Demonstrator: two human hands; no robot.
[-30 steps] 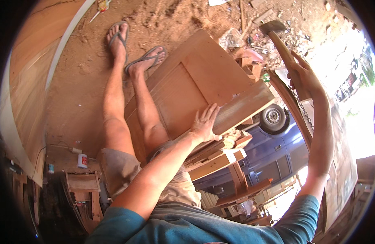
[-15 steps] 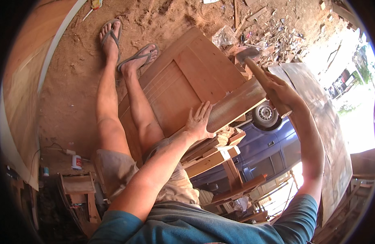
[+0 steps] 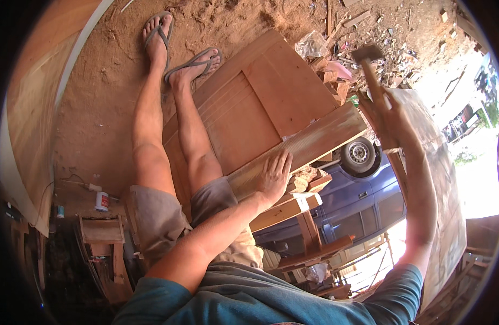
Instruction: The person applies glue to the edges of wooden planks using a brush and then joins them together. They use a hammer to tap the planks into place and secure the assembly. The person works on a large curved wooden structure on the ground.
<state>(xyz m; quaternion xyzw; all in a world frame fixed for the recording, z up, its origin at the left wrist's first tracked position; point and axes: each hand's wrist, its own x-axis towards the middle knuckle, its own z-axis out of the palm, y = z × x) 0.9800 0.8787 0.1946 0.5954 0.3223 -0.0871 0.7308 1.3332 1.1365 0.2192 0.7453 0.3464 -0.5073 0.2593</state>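
Observation:
My right hand (image 3: 394,127) is closed round the wooden handle of a hammer (image 3: 367,53), raised at the right with its dark metal head pointing away from me. My left hand (image 3: 275,176) lies flat, fingers stretched out, on the long edge face of a wooden panel door (image 3: 295,89). The door stands tilted in front of my legs; its recessed panels and grooved section show. The lit narrow edge (image 3: 320,142) runs up to the right past my left fingers. The hammer head is well apart from the door.
Wood offcuts (image 3: 309,181) are stacked on a timber support beside the door. A blue vehicle (image 3: 352,195) is beyond it. Scraps and litter (image 3: 390,59) cover the ground at the far right. A large sheet (image 3: 441,216) leans at right; a small wooden frame (image 3: 102,233) sits lower left.
The hammer and my right hand have swung up and to the right, away from the door. My left fingers have drawn closer together and slid slightly toward me. The view has shifted a little.

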